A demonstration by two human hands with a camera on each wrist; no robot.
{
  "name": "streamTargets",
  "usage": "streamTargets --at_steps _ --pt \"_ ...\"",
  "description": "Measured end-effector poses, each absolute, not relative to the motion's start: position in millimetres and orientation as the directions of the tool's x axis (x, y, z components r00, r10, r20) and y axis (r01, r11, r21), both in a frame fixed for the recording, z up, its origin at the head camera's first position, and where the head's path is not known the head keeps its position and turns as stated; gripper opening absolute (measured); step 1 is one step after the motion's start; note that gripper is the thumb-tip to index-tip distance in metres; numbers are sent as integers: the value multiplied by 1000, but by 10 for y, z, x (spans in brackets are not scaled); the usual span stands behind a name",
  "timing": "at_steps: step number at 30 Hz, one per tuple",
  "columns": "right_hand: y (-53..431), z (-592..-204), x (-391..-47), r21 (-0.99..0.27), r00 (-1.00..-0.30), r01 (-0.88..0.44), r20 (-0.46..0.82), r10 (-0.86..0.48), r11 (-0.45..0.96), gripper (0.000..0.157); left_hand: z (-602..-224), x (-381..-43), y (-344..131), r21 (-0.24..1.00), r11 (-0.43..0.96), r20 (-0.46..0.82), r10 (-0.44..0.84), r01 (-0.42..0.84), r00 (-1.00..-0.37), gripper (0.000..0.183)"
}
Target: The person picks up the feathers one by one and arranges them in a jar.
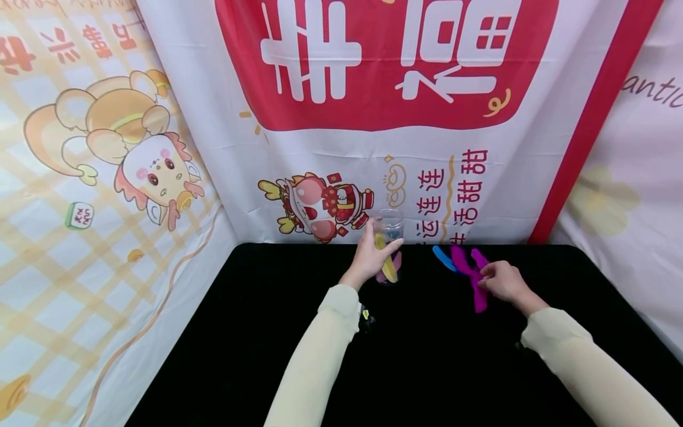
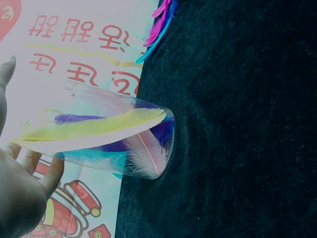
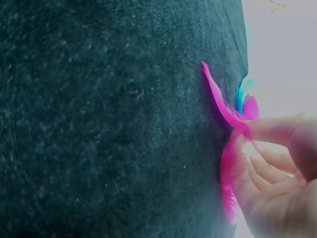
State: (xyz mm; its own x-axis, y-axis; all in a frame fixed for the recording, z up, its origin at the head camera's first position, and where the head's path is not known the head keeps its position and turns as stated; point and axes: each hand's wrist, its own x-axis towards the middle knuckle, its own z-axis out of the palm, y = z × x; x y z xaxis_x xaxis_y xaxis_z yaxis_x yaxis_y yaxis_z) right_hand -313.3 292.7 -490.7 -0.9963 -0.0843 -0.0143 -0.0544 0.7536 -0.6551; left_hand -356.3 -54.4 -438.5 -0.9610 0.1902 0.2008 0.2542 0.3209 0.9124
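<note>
My left hand grips a clear cup standing at the back of the black table, thumb on one side and fingers on the other. Feathers fill the cup: the left wrist view shows a yellow feather, a pale pink feather and purple and blue ones behind. To the right, my right hand pinches a magenta feather between thumb and fingertips, just over the tabletop. Beside it lie a blue feather and another magenta feather; their overlap hides how many there are.
The black table ends at a white and red printed cloth hanging right behind the cup. A yellow checked cloth hangs on the left, a pale cloth on the right. A small dark object with a yellow patch shows by the left sleeve.
</note>
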Motion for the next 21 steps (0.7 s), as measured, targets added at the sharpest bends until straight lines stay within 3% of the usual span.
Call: streamTargets --at_steps 11,21 --pt "2938 -4800 -3040 -747 -990 28 -115 -87 665 37 -4384 -3557 -551 919 307 195 192 247 -962 72" --pt "2979 -4796 -3033 -779 -991 19 -98 -92 627 31 -4387 -3563 -550 920 309 188 194 242 -963 73"
